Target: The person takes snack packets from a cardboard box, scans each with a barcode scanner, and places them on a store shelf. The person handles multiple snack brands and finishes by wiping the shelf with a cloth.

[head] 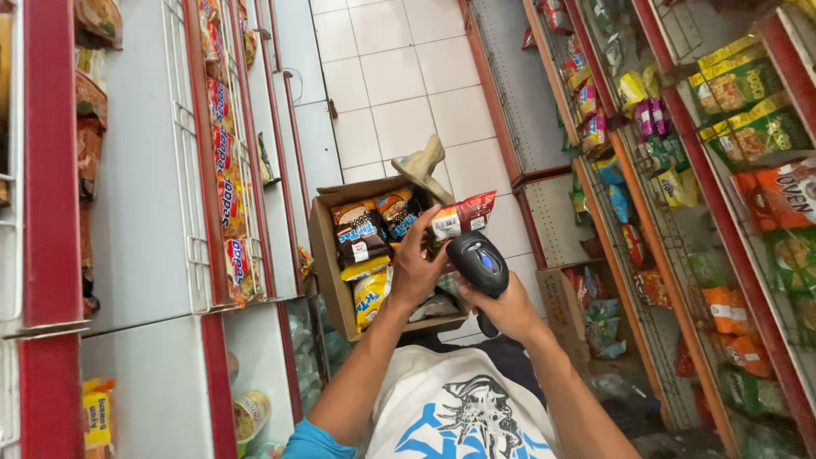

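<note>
My left hand holds a small red snack packet up above an open cardboard box. My right hand grips a black handheld barcode scanner, its head pointed at the packet's white label. The two hands are close together, almost touching. The box sits in front of me and holds several snack packets in brown, blue and yellow. My foot in a tan sandal shows beyond the box on the white tiled floor.
Red-framed shelves stand on the left with a few hanging packets. Shelves on the right are full of green, orange and yellow packets. A second small box sits low at the right. White floor tiles run down the aisle ahead.
</note>
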